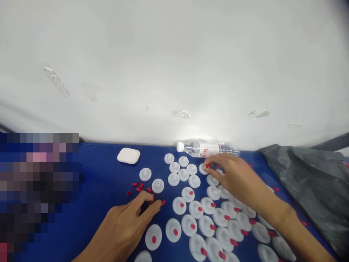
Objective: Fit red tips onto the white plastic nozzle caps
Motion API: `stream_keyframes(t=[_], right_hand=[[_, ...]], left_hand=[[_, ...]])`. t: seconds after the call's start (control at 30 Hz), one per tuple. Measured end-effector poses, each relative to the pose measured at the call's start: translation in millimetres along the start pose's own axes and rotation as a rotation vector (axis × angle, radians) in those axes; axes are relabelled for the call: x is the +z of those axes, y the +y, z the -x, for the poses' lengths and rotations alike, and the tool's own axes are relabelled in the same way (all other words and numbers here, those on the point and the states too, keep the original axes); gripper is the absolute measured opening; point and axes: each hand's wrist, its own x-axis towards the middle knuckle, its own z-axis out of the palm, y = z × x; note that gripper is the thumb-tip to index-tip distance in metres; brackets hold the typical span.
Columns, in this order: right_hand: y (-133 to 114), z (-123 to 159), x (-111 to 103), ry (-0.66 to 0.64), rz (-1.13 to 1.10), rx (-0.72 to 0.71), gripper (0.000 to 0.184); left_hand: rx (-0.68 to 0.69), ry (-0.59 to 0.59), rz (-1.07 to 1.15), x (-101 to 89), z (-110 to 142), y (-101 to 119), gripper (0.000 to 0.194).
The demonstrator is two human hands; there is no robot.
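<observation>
My right hand point(231, 174) pinches a small red cap point(207, 166) between thumb and fingertips, right at a white disc point(202, 169) with a raised centre. My left hand point(125, 222) is low over the blue table, thumb and index finger slightly apart among loose red caps. One red cap point(163, 202) lies at the thumb tip; others point(139, 189) are scattered just beyond the fingers. Below and between the hands, many white discs carry a red cap on the centre, such as this disc point(174, 225). Several discs farther back show bare centres, like this one point(183, 175).
A clear plastic bottle point(207, 148) lies on its side against the white wall point(163, 72). A white rounded case point(128, 155) rests on the blue table point(100, 174). Dark plastic sheeting point(305, 174) covers the right side. The left edge is blurred by pixelation.
</observation>
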Motion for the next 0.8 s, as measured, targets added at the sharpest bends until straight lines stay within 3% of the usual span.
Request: stream_keyframes(t=[0.1, 0.2, 0.3, 0.4, 0.67, 0.8], right_hand=[[3, 4, -3, 0.083, -0.012, -0.035, 0.022], [-4, 10, -10, 0.127, -0.037, -0.145, 0.021], [-15, 16, -10, 0.067, -0.018, -0.289, 0.021], [-22, 19, -1, -0.013, 0.043, -0.365, 0.028], [-24, 17, 16, -0.025, 0.121, -0.369, 0.036], [-25, 15, 20, -0.020, 0.098, -0.394, 0.025]], left_hand=[[0.032, -0.017, 0.014, 1.9, 3, -1, 0.038], [0.073, -0.087, 0.037, -0.7, 2, -3, 0.045], [0.099, -0.078, 0.074, -4.6, -2, -2, 0.059], [0.108, -0.044, 0.115, -6.7, -6, 2, 0.059], [0.159, -0.105, 0.165, -3.5, 1, 3, 0.059], [0.178, -0.149, 0.158, -4.1, 5, 2, 0.065]])
